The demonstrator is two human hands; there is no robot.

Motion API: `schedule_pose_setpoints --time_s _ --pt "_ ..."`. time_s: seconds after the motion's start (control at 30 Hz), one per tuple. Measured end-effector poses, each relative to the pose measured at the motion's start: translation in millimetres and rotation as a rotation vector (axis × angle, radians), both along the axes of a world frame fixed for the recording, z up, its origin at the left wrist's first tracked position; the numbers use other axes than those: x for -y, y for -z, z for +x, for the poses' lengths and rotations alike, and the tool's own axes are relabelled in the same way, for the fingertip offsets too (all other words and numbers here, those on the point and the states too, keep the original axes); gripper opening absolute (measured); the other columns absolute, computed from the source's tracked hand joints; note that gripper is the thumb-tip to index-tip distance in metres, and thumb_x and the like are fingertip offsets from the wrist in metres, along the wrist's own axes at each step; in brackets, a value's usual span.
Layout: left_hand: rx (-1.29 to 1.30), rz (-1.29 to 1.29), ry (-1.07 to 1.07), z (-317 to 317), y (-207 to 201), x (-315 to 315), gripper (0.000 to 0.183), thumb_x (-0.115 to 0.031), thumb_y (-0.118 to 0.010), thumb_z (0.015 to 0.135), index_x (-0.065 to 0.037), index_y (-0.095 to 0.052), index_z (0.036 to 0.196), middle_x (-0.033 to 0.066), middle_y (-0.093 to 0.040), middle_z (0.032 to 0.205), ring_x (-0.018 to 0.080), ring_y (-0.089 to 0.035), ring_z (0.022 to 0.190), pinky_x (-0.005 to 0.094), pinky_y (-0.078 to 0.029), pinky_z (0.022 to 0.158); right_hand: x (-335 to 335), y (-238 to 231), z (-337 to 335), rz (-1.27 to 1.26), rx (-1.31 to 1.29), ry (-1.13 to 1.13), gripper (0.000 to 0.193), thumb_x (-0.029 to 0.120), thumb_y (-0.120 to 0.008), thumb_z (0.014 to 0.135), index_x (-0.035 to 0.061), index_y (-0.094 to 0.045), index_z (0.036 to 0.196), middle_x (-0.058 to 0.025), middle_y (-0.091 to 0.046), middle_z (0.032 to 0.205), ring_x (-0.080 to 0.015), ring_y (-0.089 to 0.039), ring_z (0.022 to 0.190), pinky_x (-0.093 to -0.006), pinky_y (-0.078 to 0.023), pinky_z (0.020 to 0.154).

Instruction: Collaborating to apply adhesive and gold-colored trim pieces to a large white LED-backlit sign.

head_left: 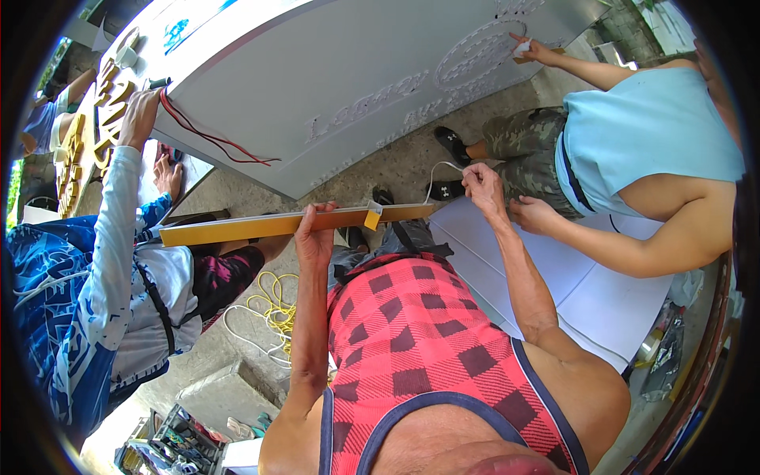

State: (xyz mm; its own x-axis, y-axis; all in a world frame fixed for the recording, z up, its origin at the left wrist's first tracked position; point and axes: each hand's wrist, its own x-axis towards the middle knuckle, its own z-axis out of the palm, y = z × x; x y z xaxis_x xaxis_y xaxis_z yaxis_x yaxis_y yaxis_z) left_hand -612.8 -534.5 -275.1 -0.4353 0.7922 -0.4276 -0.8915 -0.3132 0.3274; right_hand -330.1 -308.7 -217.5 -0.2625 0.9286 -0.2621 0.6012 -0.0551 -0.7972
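My left hand (314, 233) is closed around the middle of a long, narrow gold strip (261, 228) with a pale upper edge. The strip lies roughly level in front of my chest. A small gold and whitish tab (373, 217) sticks out from it, right of my fingers. My right hand (484, 190) is raised beyond the strip's right end, its fingers pinched together. Out of them runs a thin white cord (434, 176), which bends down toward that end of the strip. Where the cord's lower end is fixed, I cannot make out.
Ahead stands a large grey panel (277, 103) with raised lettering and red and black wires (210, 138). A person in light blue (633, 142) touches it at right; another in blue and white (119, 237) grips its left edge. White sheets (586, 309) and yellow cord (277, 309) lie below.
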Motion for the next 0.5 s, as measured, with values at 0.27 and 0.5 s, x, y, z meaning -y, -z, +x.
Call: schedule_pose_setpoints --time_s 0.27,0.5 --pt "0.017 0.007 0.015 3.2 3.5 2.3 0.010 -0.015 -0.064 0.089 -0.005 -0.063 0.090 0.0087 -0.064 0.092 0.0274 -0.058 0.103 0.0464 -0.041 0.101 7.9 2.8 2.1 -0.060 0.014 0.053 0.015 0.011 -0.055 0.087 -0.0013 -0.063 0.087 -0.0057 -0.063 0.067 -0.0096 -0.057 0.051 -0.0257 -0.044 0.048" --pt "0.030 0.030 0.015 4.5 4.6 1.0 0.012 -0.016 -0.062 0.090 -0.004 -0.063 0.092 0.0086 -0.064 0.093 0.0272 -0.058 0.103 0.0455 -0.041 0.101 8.6 5.4 2.5 -0.139 -0.113 0.142 0.014 0.012 -0.056 0.087 -0.0008 -0.062 0.089 -0.0050 -0.062 0.066 -0.0091 -0.056 0.051 -0.0249 -0.042 0.045"
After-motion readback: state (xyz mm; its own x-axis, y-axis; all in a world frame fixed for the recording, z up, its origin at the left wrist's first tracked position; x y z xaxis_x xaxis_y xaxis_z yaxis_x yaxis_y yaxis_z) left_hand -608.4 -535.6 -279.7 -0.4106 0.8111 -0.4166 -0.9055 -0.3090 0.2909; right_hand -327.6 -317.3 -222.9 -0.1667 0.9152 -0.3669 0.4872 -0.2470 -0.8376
